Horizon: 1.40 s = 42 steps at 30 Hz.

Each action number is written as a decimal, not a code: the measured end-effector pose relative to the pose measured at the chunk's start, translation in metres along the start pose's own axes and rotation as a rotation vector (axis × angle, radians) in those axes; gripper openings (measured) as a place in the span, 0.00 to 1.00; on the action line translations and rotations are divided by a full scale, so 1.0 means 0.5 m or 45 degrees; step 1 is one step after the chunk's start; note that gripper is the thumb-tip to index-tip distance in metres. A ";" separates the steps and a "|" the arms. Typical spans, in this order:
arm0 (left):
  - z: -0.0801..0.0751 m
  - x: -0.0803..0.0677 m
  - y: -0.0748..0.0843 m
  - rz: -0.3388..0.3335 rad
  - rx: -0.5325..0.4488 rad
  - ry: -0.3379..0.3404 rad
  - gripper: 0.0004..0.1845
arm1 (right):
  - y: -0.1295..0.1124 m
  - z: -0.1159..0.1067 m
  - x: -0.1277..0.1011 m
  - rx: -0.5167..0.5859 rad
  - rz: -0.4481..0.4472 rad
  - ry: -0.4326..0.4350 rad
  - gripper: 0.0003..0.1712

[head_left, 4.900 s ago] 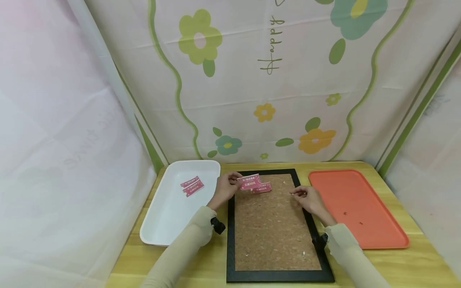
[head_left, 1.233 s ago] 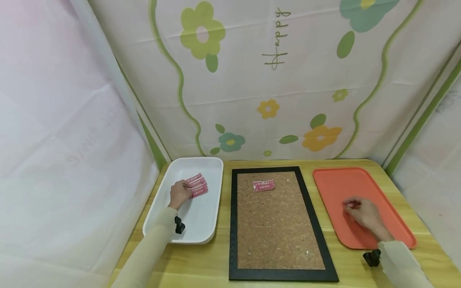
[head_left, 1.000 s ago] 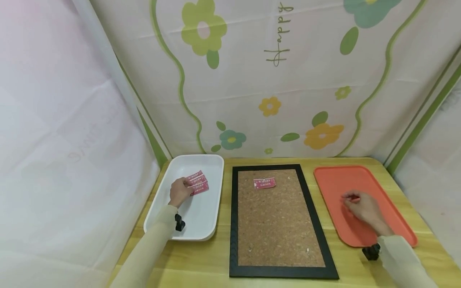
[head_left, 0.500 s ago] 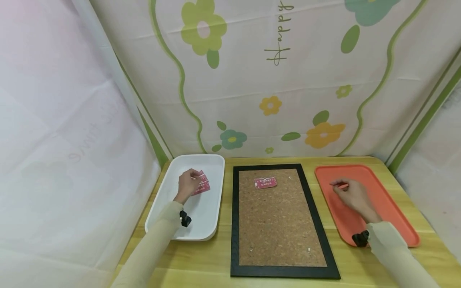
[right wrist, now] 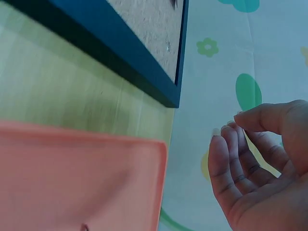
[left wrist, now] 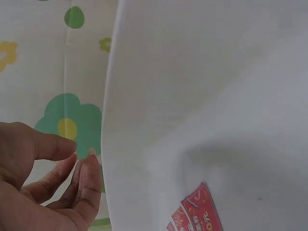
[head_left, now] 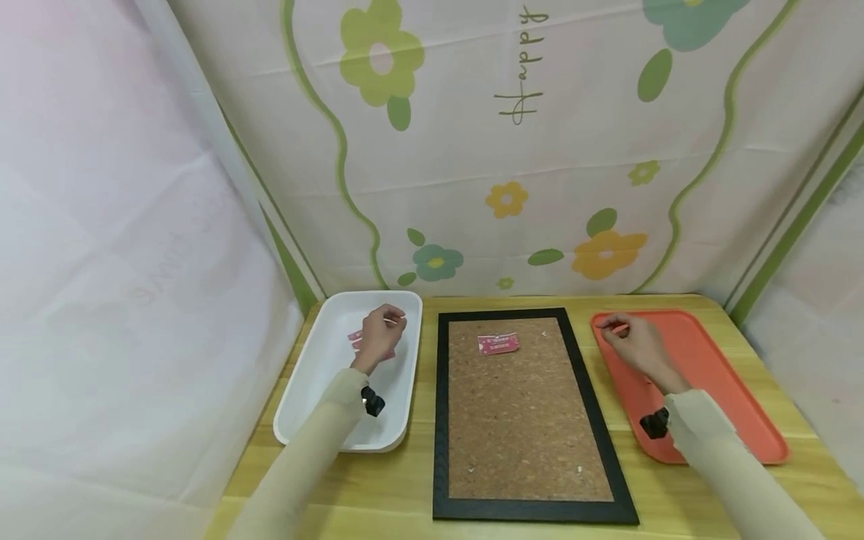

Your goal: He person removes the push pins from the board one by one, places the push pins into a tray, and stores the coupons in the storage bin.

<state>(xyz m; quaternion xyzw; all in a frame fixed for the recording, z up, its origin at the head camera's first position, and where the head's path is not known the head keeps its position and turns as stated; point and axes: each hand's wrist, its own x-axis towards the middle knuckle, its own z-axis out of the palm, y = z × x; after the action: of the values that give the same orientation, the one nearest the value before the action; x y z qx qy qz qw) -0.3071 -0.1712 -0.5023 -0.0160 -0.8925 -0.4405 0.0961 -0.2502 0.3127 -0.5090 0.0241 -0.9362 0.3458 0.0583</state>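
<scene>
My left hand (head_left: 381,334) hovers over the far end of the white tray (head_left: 322,394), fingers loosely curled and holding nothing; the left wrist view shows a gap between the thumb and fingers of this hand (left wrist: 79,151). Pink tickets (head_left: 354,337) lie in the tray beneath it, and their corner (left wrist: 195,211) shows in the left wrist view. My right hand (head_left: 621,334) hangs above the far left corner of the orange tray (head_left: 718,375), loosely curled, and nothing shows in that hand (right wrist: 231,125). One pink ticket (head_left: 498,343) stays on the cork board (head_left: 526,427).
The black-framed cork board lies between the two trays on a wooden table (head_left: 405,480). A small dark speck (right wrist: 84,226) sits on the orange tray (right wrist: 72,178). Flowered cloth walls (head_left: 513,150) close in the back and sides.
My left hand has lifted off the tickets in the white tray and drifted right. My right hand has moved from the middle of the orange tray to its far left corner.
</scene>
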 end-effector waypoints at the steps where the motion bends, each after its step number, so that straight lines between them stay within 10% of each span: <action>1: 0.005 0.002 0.007 0.007 -0.003 -0.006 0.08 | -0.004 0.003 0.003 0.008 0.004 -0.009 0.13; 22: 0.132 0.006 0.123 0.092 0.061 -0.261 0.11 | -0.084 0.085 0.058 0.160 -0.064 -0.121 0.09; 42: 0.252 -0.003 0.114 -0.029 0.047 -0.409 0.11 | -0.142 0.175 0.078 0.217 -0.175 -0.115 0.09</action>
<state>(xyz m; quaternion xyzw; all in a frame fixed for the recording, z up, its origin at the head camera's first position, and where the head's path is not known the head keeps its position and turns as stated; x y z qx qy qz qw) -0.3189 -0.0368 -0.5326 -0.0743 -0.9044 -0.4168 -0.0527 -0.2909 0.2014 -0.5243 0.1086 -0.9012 0.4179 0.0374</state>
